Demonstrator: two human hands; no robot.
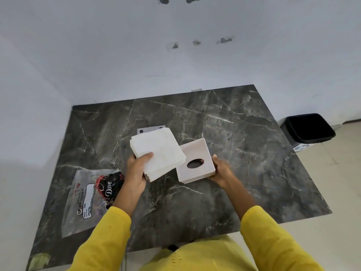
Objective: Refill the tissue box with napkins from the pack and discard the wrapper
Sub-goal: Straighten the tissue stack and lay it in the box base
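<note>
Meanwhile, napkin stack [158, 153] in left grip [134, 171], hollow tissue box [195, 163] in right grip [220, 171].

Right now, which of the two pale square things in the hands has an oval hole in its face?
The tissue box in the right hand. It is rigid, with a dark oval slot; the napkin stack in the left hand is soft, layered and unbroken.

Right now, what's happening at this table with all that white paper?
A person in yellow sleeves is refilling a tissue box. The left hand holds a stack of napkins above the dark marble table, while the right hand holds the white box cover with its oval opening facing up. The emptied clear wrapper lies flat on the table to the left, beside a dark Dove packet. A black bin waits on the floor at right; the wrapper isn't discarded yet.
</note>
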